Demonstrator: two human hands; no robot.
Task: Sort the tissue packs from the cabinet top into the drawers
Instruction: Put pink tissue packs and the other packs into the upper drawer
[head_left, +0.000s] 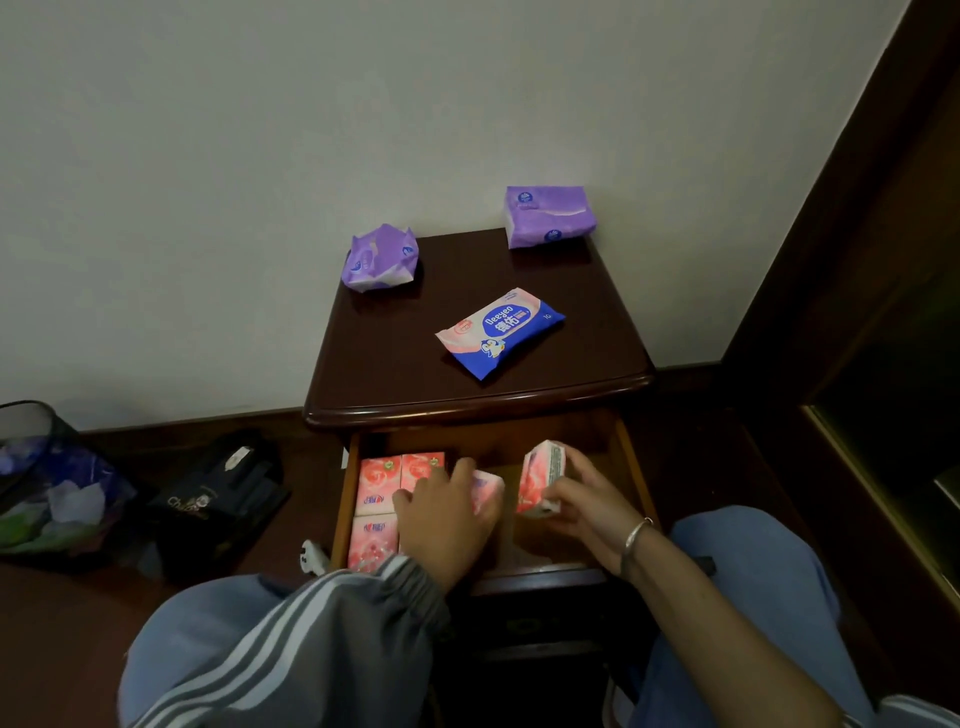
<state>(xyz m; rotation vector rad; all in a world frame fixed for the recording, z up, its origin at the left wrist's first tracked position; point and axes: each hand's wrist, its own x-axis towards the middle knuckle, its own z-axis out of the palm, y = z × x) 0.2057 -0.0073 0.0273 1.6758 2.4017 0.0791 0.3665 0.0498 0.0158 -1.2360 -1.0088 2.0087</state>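
The top drawer (631, 467) of the dark wooden cabinet (395, 364) stands open. Several pink tissue packs (379, 483) lie in its left part. My left hand (447, 519) rests over another pink pack (488, 493) in the drawer's middle, fingers curled round it. My right hand (587, 499) holds a pink pack (540, 478) tilted on edge above the drawer's right part. On the cabinet top lie a blue and pink wet-wipe pack (498, 332), a crumpled purple pack (379, 257) at the back left and a purple pack (550, 215) at the back right.
A mesh waste bin (47, 467) with coloured wrappers stands on the floor at the left, a black bag (218, 499) beside it. Dark wooden furniture (857, 312) rises at the right. My knees in blue jeans (753, 571) flank the cabinet.
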